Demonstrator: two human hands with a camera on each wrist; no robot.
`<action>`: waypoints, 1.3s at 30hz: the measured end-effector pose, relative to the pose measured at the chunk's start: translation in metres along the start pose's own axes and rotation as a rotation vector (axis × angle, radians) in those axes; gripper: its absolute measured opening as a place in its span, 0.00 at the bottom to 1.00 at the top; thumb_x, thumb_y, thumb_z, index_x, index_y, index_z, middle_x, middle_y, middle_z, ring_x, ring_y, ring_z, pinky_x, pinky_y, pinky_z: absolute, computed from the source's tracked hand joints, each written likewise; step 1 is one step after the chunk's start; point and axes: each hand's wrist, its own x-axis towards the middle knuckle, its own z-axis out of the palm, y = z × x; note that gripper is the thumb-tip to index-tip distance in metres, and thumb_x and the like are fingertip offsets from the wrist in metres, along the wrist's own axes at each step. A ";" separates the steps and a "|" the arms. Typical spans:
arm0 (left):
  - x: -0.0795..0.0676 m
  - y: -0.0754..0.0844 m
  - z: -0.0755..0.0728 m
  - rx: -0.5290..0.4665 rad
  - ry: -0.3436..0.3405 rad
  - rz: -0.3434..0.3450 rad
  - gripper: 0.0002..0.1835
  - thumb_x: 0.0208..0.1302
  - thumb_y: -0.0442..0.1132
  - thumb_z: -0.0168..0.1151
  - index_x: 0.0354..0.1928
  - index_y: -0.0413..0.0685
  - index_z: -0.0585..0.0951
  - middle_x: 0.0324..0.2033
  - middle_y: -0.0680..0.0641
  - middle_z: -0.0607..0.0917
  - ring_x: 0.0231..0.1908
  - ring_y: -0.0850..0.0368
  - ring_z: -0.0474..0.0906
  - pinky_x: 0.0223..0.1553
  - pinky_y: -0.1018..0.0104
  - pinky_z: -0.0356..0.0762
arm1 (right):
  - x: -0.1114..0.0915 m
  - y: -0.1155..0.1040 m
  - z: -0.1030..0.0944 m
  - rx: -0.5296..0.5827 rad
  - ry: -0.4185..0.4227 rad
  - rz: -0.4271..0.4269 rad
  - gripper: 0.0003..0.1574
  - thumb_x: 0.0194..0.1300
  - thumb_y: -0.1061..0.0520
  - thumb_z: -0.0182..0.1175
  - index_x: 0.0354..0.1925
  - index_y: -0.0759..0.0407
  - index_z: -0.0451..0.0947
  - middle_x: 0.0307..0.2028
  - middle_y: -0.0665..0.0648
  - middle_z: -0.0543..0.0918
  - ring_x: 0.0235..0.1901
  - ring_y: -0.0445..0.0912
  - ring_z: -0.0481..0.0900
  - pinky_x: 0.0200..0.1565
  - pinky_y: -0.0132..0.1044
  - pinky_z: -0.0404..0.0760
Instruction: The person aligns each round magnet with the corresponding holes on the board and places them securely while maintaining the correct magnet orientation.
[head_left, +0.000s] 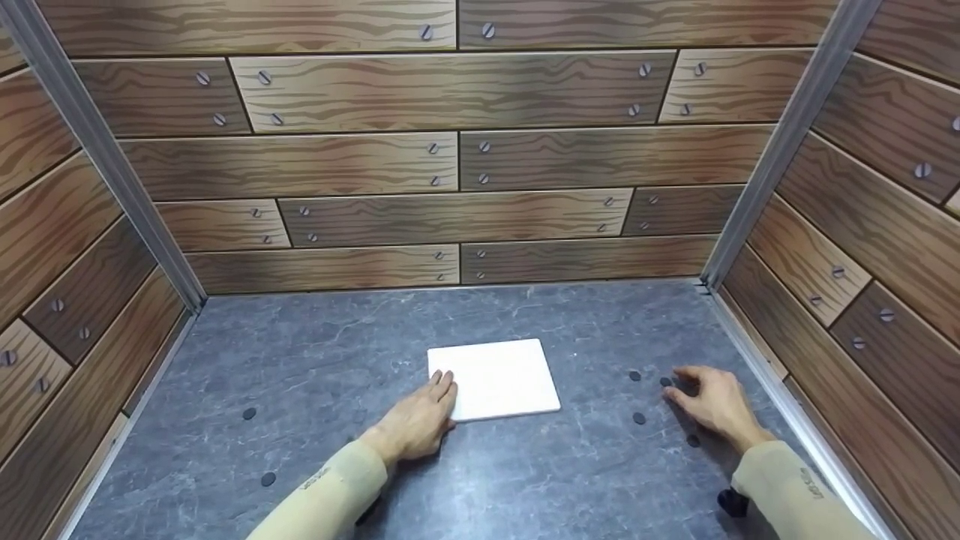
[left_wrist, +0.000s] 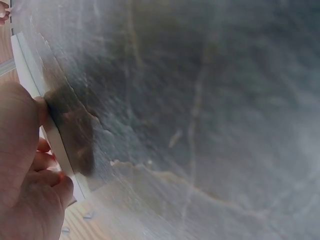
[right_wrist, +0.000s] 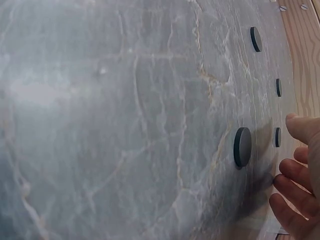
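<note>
A white rectangular board [head_left: 501, 381] lies on the grey marbled surface. At its near left corner my left hand [head_left: 420, 420] holds it. Two fingertips lie over the left edge and the thumb [left_wrist: 41, 110] is against the near edge. The undersides of some left fingers are hidden. To the right, my right hand [head_left: 716, 405] hovers with thumb and index finger apart beside a small black disc [head_left: 666, 382]. I cannot tell whether it touches that disc. Other black discs lie close by, one left of the hand [head_left: 635, 376] and another nearer [head_left: 639, 418].
One more disc [head_left: 693, 441] lies below the right hand, and two lie at the left, a farther disc [head_left: 249, 413] and a nearer disc [head_left: 268, 478]. Wood-patterned walls [head_left: 457, 165] close off the back and both sides, with a metal rail [head_left: 787, 420] at the right.
</note>
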 end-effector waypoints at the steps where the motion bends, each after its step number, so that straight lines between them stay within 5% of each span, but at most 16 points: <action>1: 0.000 0.000 0.000 -0.001 -0.009 -0.003 0.34 0.85 0.45 0.59 0.81 0.28 0.69 0.82 0.29 0.72 0.84 0.32 0.70 0.86 0.47 0.72 | 0.001 0.000 0.001 0.000 -0.004 0.003 0.32 0.73 0.48 0.75 0.64 0.69 0.86 0.60 0.75 0.90 0.61 0.75 0.87 0.66 0.73 0.83; 15: 0.001 0.002 -0.002 -0.036 -0.058 -0.053 0.34 0.86 0.45 0.58 0.83 0.30 0.68 0.84 0.31 0.69 0.85 0.34 0.67 0.87 0.46 0.70 | 0.008 0.003 0.005 -0.025 -0.009 -0.056 0.19 0.72 0.52 0.77 0.53 0.63 0.93 0.47 0.66 0.91 0.51 0.70 0.88 0.58 0.73 0.84; 29: 0.001 0.002 -0.003 0.010 -0.033 -0.020 0.34 0.85 0.45 0.59 0.81 0.28 0.69 0.82 0.29 0.71 0.84 0.32 0.70 0.86 0.47 0.72 | 0.015 0.003 0.010 -0.070 0.020 -0.034 0.14 0.72 0.50 0.77 0.48 0.59 0.96 0.43 0.61 0.91 0.48 0.67 0.90 0.55 0.69 0.87; 39: 0.002 0.001 -0.001 0.036 -0.048 -0.027 0.34 0.87 0.46 0.58 0.82 0.30 0.69 0.83 0.30 0.71 0.84 0.34 0.69 0.86 0.48 0.72 | 0.016 0.005 0.012 -0.118 0.012 -0.108 0.11 0.73 0.52 0.76 0.44 0.58 0.93 0.38 0.56 0.88 0.42 0.59 0.88 0.47 0.63 0.87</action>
